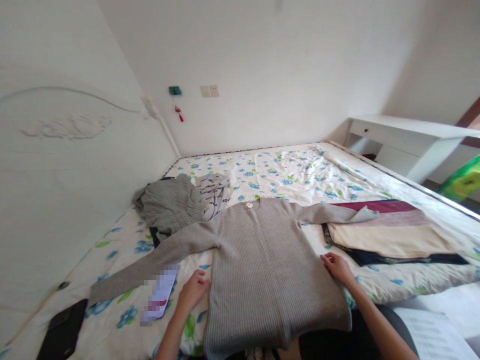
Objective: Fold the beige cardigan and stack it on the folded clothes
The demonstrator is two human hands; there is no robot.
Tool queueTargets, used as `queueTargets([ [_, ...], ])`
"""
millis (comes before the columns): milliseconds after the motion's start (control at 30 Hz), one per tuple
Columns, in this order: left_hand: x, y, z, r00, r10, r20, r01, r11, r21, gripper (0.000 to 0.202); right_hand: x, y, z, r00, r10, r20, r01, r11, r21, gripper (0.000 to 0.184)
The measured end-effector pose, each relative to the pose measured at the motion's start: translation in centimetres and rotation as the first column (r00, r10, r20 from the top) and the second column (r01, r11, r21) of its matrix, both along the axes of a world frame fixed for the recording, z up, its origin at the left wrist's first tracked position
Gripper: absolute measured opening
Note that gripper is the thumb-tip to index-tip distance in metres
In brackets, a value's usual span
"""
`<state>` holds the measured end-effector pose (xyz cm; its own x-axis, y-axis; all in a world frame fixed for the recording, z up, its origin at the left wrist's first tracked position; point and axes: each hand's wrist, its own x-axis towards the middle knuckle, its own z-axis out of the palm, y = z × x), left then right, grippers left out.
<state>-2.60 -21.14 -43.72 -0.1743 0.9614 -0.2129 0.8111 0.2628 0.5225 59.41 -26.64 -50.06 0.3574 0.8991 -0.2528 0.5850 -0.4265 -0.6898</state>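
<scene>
Left hand point(192, 292) half open, fingers resting on the sweater's edge; right hand point(336, 267) curled on the opposite edge, can't tell if gripping. Grey ribbed sweater point(270, 265) lies flat on the flowered bedsheet point(300, 172), sleeves spread wide. Folded clothes point(390, 232) sit under one sleeve's end, grey knit bundle point(168, 202) touches the collar side, black case point(63, 330) lies near the left hand.
</scene>
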Motion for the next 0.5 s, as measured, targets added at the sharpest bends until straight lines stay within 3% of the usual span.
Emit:
queueTargets([
  [133,-0.2,7.0,4.3,0.991,-0.024,-0.135,0.062,0.958,0.281,0.042,-2.0,2.7,-0.3,0.97,-0.092,0.226,0.074,0.994,0.087,0.041],
  [267,-0.8,14.0,7.7,0.974,-0.128,-0.186,0.185,0.924,0.334,0.05,-3.1,3.7,-1.7,0.947,-0.125,0.297,0.097,0.989,0.109,0.034],
  [367,-0.4,18.2,8.4,0.958,-0.208,-0.198,0.256,0.93,0.262,0.055,-3.2,3.7,-2.8,0.944,-0.142,0.298,0.108,0.986,0.127,0.031],
  [500,0.8,22.6,7.2,0.953,-0.261,-0.154,0.286,0.943,0.169,0.049,-3.1,3.8,-3.3,0.941,-0.163,0.297,0.132,0.984,0.123,0.03],
])
